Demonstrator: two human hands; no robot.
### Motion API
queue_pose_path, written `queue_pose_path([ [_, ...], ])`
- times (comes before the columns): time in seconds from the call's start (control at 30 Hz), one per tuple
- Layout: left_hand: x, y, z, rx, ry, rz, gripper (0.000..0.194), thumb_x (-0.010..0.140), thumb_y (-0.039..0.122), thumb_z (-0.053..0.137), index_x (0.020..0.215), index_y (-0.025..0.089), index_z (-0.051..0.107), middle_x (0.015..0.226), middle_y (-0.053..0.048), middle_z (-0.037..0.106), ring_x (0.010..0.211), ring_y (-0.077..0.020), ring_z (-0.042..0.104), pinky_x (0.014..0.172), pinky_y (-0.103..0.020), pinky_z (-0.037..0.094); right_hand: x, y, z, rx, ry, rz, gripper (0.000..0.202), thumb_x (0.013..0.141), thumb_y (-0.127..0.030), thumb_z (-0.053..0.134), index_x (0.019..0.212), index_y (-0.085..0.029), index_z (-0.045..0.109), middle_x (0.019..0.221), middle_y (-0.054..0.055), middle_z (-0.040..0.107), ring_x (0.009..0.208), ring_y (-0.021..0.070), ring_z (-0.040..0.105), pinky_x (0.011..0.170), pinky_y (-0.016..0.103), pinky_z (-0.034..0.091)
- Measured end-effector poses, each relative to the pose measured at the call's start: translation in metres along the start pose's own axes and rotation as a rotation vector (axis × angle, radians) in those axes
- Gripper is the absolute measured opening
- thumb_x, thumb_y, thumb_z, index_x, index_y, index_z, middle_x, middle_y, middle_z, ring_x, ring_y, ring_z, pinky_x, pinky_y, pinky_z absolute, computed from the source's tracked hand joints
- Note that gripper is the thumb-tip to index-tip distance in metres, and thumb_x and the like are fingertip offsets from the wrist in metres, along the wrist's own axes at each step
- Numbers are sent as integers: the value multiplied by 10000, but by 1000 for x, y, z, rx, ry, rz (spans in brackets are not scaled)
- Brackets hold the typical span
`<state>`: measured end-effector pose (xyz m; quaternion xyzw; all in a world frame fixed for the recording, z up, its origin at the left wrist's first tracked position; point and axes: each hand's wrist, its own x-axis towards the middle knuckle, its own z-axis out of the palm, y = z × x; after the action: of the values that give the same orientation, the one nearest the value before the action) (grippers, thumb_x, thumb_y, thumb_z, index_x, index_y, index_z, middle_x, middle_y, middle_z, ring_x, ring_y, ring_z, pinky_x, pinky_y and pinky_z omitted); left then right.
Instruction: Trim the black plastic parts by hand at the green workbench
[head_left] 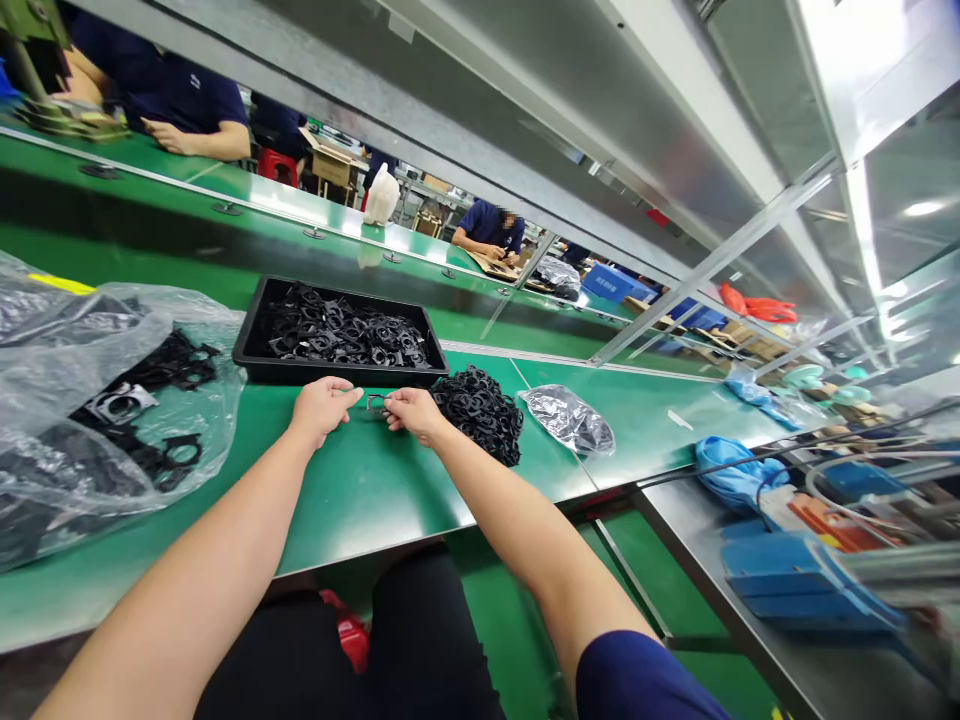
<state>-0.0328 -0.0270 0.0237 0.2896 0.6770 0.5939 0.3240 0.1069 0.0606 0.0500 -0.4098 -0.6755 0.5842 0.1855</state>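
Note:
My right hand (414, 414) pinches a small dark frame-shaped part (374, 403) with an open middle, held just above the green bench (360, 490). Left of that part is my left hand (322, 410), its thumb and fingertips pressed together; anything between them is too small to make out. Beyond both hands stands a black tray (337, 373) full of black plastic parts (337, 328). A heap of thin black ring-like pieces (482, 412) lies beside my right hand. On the left, a large clear plastic bag (217, 420) lies open with more black parts inside.
A smaller clear bag (570, 418) with dark contents lies right of the heap. A blue machine (802, 580) and blue cloth (739, 470) are at the right. A metal shelf (480, 150) hangs overhead. Other people sit across the bench, one resting a hand (169, 137) on it.

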Motion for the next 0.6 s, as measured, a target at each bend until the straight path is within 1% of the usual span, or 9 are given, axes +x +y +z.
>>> queue_pose_path([
  [0.17, 2, -1, -1, 15, 68, 31, 362, 669, 513, 616, 775, 166, 603, 641, -17, 626, 396, -91, 493, 399, -227, 356, -13, -33, -13, -152, -59, 52, 126, 745, -100, 644, 645, -111, 568, 472, -27, 564, 371, 58, 500, 353, 161, 453],
  [0.27, 3, -2, -2, 37, 93, 43, 391, 696, 544, 572, 790, 167, 610, 666, -30, 644, 411, -101, 508, 423, -238, 378, -17, -62, -12, -339, -96, 116, 155, 713, -56, 647, 597, -117, 565, 440, -15, 561, 373, 84, 516, 348, 186, 462],
  [0.33, 3, -3, -1, 59, 99, 51, 401, 710, 557, 548, 798, 172, 612, 674, -30, 649, 419, -106, 518, 437, -241, 387, -14, -84, -8, -403, -92, 126, 167, 699, -55, 666, 587, -122, 561, 424, -12, 553, 376, 94, 519, 350, 194, 462],
  [0.4, 3, -4, -1, 87, 100, 63, 400, 716, 563, 537, 795, 180, 616, 667, -22, 649, 429, -112, 528, 456, -242, 397, -6, -107, -2, -350, -40, 94, 162, 723, -93, 675, 615, -120, 559, 454, -4, 566, 393, 90, 528, 380, 197, 479],
  [0.47, 3, -6, -2, 124, 99, 82, 386, 712, 563, 544, 772, 190, 621, 637, -12, 641, 443, -121, 538, 481, -246, 403, 4, -126, 3, -228, 64, 25, 155, 811, -194, 628, 701, -114, 553, 540, 12, 598, 441, 81, 557, 445, 200, 514],
  [0.5, 3, -7, -4, 146, 101, 93, 376, 709, 561, 550, 756, 196, 623, 622, -10, 635, 453, -128, 543, 494, -249, 403, 8, -133, 5, -204, 113, -11, 187, 859, -267, 578, 760, -112, 549, 593, 22, 611, 471, 80, 576, 474, 206, 527],
  [0.53, 3, -7, -5, 169, 104, 104, 366, 708, 558, 554, 743, 201, 624, 610, -8, 631, 466, -134, 549, 506, -252, 402, 12, -137, 7, -239, 156, -44, 238, 897, -332, 517, 817, -110, 543, 643, 32, 620, 504, 81, 592, 503, 212, 535],
  [0.57, 4, -8, -6, 191, 107, 115, 356, 710, 554, 555, 735, 206, 625, 605, -9, 629, 483, -142, 557, 518, -256, 401, 13, -138, 7, -365, 184, -81, 290, 923, -380, 456, 865, -109, 541, 686, 41, 626, 539, 85, 606, 533, 219, 539],
  [0.6, 4, -8, -8, 213, 110, 125, 345, 715, 548, 554, 734, 211, 625, 608, -11, 632, 504, -149, 566, 530, -259, 400, 11, -136, 8, -555, 200, -122, 322, 934, -405, 422, 900, -111, 547, 726, 50, 632, 586, 94, 621, 576, 230, 540],
])
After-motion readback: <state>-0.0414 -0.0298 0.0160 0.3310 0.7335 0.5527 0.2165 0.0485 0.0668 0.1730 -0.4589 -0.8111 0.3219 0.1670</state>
